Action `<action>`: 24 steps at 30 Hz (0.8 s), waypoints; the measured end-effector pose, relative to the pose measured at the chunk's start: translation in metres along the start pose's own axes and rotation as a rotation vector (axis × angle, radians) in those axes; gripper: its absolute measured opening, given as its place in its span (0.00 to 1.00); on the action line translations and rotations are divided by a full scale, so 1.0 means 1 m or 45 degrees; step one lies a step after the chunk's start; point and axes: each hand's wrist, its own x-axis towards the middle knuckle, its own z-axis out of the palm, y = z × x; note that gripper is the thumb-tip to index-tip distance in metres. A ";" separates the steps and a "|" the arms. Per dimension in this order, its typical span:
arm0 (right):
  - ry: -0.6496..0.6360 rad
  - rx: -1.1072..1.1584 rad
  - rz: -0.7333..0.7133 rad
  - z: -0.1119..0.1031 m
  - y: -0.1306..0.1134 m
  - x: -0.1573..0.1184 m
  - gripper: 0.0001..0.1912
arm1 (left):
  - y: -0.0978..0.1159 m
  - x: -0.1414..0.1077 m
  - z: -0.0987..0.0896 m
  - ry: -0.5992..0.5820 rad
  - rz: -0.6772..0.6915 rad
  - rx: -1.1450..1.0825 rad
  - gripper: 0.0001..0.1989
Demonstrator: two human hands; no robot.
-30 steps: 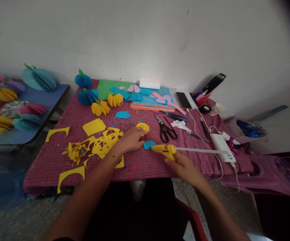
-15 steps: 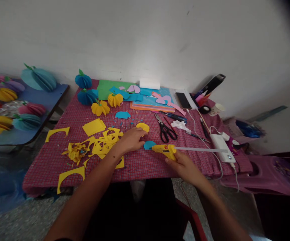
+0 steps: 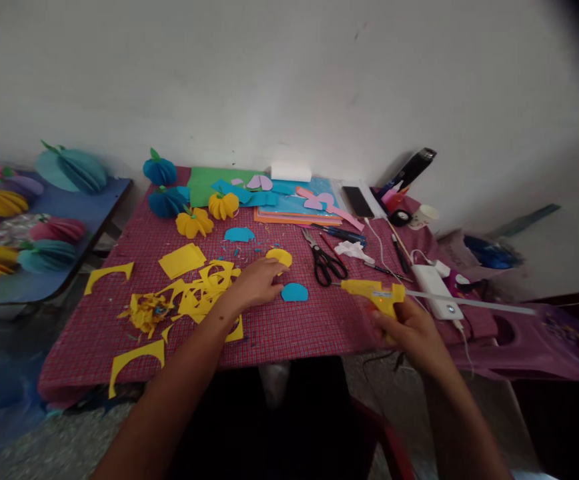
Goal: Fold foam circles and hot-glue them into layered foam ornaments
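Note:
My right hand (image 3: 409, 330) is wrapped around the handle of a yellow hot glue gun (image 3: 374, 291), raised over the table's right part with its nozzle pointing left. A long clear glue stick (image 3: 474, 303) sticks out of its back. My left hand (image 3: 255, 285) lies low over the table, thumb apart from the fingers. Its fingertips touch the lower edge of a rounded yellow paper piece (image 3: 280, 256). Beside the thumb lies a blue paper piece (image 3: 295, 293) with a rounded top. Another blue cutout (image 3: 239, 235) is farther back.
Yellow paper scraps (image 3: 202, 290) spread left of my hand. Black-handled scissors (image 3: 327, 263) lie between the blue piece and a white tissue (image 3: 353, 251). Behind stand paper pumpkins (image 3: 194, 223). A phone (image 3: 356, 201) and a white power bank (image 3: 437, 292) with cables are at right.
The glue gun in my right hand has moved right, away from the blue piece, which is now fully visible. My left hand stays by the yellow piece. The whole view has shifted slightly.

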 end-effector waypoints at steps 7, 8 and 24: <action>0.255 -0.212 0.012 -0.042 0.046 0.025 0.20 | -0.002 0.000 -0.003 0.020 0.025 -0.036 0.18; 0.251 -0.255 0.005 -0.045 0.052 0.029 0.20 | -0.002 0.000 -0.003 0.033 0.025 -0.054 0.18; 0.174 -0.905 -0.236 -0.043 0.080 0.043 0.19 | 0.002 -0.001 -0.009 0.190 -0.252 -0.794 0.14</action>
